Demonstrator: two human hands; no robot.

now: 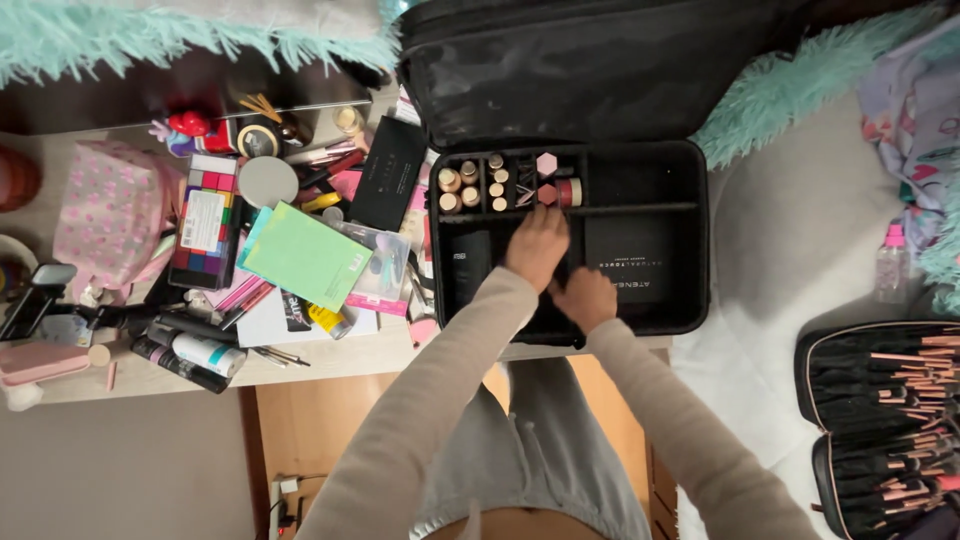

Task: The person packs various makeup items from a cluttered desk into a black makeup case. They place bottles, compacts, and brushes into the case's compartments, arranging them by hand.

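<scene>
I'm seeing both hands working inside the open black makeup case (690,240) on the desk (330,360); left hand (537,246) reaching toward its divider, right hand (584,297) nearer. I cannot tell either grip's state.

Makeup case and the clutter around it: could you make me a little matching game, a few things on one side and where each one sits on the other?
Things:
1. green card
2. brush roll
3. small gold-capped bottles
4. pink dotted pouch

Places:
A. far left of the desk
B. top compartment of the black makeup case
C. lower right, beside the desk
D. on the desk clutter, left of the case

Pairs: 1-D, 2-C, 3-B, 4-A
</scene>
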